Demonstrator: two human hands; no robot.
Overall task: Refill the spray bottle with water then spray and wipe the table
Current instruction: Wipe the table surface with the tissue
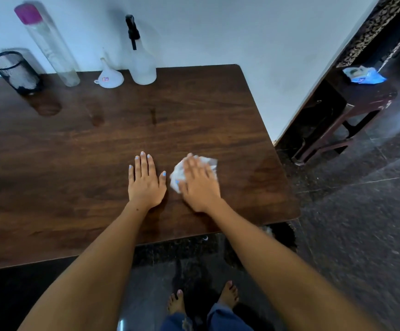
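- My right hand (197, 185) lies flat, fingers straight, pressing a crumpled white tissue (180, 174) onto the desk (74, 151); the wad shows at my fingertips and beside my thumb, and it is slightly blurred.
- My left hand (145, 181) rests just beside it, palm down, fingers straight and together, holding nothing.
- The desk is dark brown wood grain with rounded corners, its surface glossy enough to show faint reflections.
- The spray bottle (143, 60) stands upright at the far edge against the wall: a frosted, translucent white body under a black trigger head.
- Just left of it sits a small white funnel (109, 76), spout up.
- Further left stands a tall clear bottle (51, 47) with a magenta cap, then a black mesh cup (15, 72).
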